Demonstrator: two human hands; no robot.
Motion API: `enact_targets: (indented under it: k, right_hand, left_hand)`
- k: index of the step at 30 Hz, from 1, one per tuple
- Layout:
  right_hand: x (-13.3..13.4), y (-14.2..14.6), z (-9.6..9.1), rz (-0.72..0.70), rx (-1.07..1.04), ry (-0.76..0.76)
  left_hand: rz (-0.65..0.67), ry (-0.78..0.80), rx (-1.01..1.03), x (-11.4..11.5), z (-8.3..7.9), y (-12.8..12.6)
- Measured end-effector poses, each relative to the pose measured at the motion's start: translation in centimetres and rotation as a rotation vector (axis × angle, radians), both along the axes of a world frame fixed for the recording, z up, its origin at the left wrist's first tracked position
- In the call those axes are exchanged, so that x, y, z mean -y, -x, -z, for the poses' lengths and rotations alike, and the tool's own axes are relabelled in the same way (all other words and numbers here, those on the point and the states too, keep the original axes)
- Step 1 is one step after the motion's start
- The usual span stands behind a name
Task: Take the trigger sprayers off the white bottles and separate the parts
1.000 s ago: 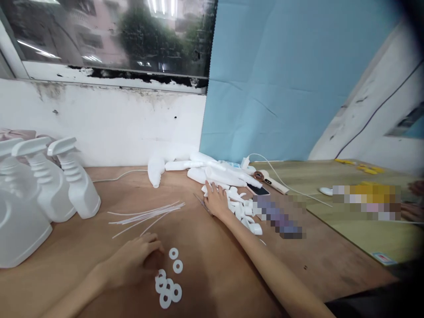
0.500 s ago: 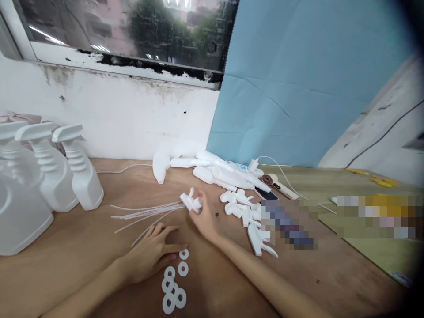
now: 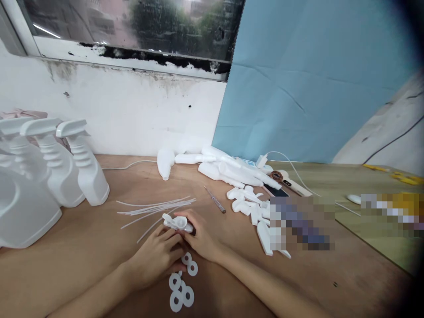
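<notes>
A white plastic sprayer head part (image 3: 180,222), with a round opening on top, is gripped by my right hand (image 3: 200,236) above the tabletop. My left hand (image 3: 159,254) is at its near left side, fingers curled inward against or just below it. What those left fingers hold, if anything, is hidden. Under the left fingertips lie several flat white ring washers (image 3: 187,296), some overlapping. Thin clear plastic tubes (image 3: 155,207) are fanned out on the table beyond my hands. To the right of the tubes lies a slim screwdriver (image 3: 215,201).
White spray bottles (image 3: 92,176) stand at the left. Against the wall lies a pile of white sprayer shells (image 3: 228,170), with smaller white parts (image 3: 245,205) in front. A phone (image 3: 274,191), a handheld device (image 3: 296,185) and a cable are at the right back. Some items there are pixelated.
My right hand has brought the white part nearer, away from the tubes, uncovering the screwdriver. My left hand has moved right and up to meet it. The near washers have shifted slightly.
</notes>
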State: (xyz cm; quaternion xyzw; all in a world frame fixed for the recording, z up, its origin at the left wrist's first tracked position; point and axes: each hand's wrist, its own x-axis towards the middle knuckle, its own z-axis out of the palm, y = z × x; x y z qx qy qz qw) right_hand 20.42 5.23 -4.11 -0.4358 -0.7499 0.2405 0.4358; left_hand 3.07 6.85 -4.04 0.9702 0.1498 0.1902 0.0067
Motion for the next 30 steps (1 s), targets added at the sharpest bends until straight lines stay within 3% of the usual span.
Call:
enact_targets:
  k: [3, 7, 11, 17, 26, 30]
  right_hand:
    - [0.0, 0.0, 0.3, -0.032, 0.022, -0.020]
    - [-0.2, -0.1, 0.9, 0.028, 0.014, -0.003]
    - [-0.2, -0.2, 1.2, 0.032, 0.025, -0.016]
    - [0.1, -0.1, 0.8, 0.000, 0.110, -0.102]
    - [0.3, 0.2, 0.2, -0.032, 0.111, -0.099]
    - [0.3, 0.1, 0.4, -0.028, 0.067, -0.086]
  left_hand:
    - [-0.049, 0.169, 0.034, 0.2, -0.2, -0.2]
    - [-0.097, 0.456, 0.123, 0.3, -0.6, -0.3]
    - [-0.206, 0.572, 0.261, 0.1, -0.8, -0.1]
    - [-0.410, 0.515, 0.411, -0.2, -1.2, 0.5]
    - [-0.624, 0.341, 0.345, -0.1, -1.3, 0.4]
    - [-0.552, 0.292, 0.359, -0.4, -1.7, 0.5]
